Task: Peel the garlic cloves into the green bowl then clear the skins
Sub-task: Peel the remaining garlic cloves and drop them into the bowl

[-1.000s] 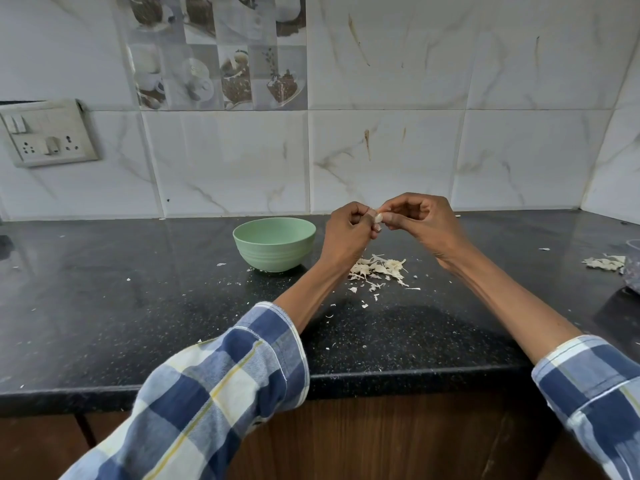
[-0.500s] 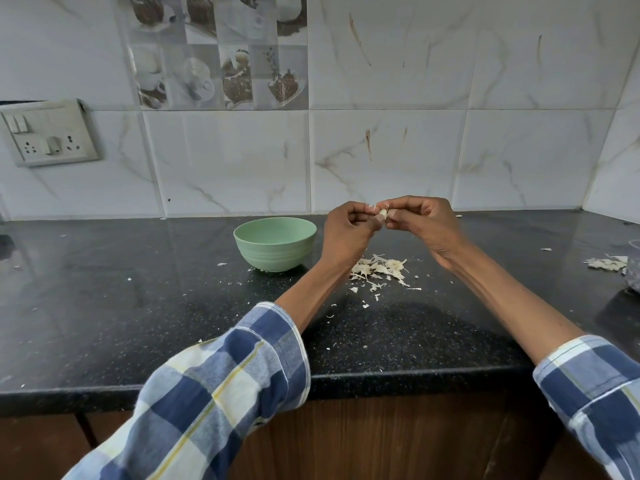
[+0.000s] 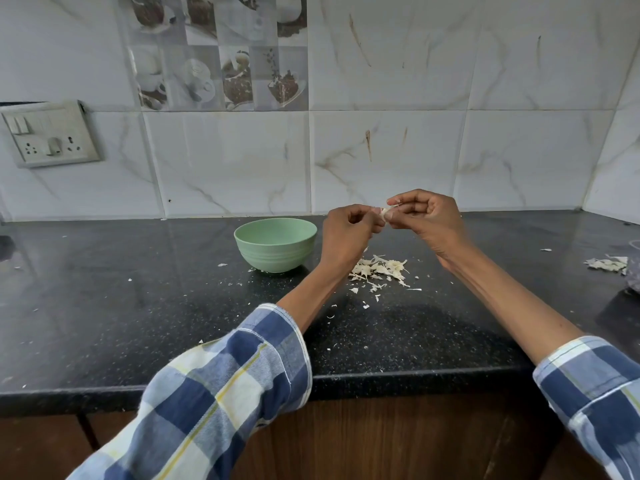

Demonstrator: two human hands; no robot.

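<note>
your black speckled counter (image 3: 138,323) meets a marbled tile wall (image 3: 381,150). one green bowl (image 3: 276,244), two skin piles (image 3: 379,270) (image 3: 606,264). your left hand (image 3: 348,233) and right hand (image 3: 427,220) pinch one garlic clove (image 3: 384,213) right of the bowl.

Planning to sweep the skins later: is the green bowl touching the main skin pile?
Apart. The head view shows bare black counter between the bowl and the skin pile.

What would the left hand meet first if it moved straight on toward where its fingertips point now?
The left hand points right, at the garlic clove it pinches; just beyond are the fingers of the right hand. So it would likely press into those first.
</note>
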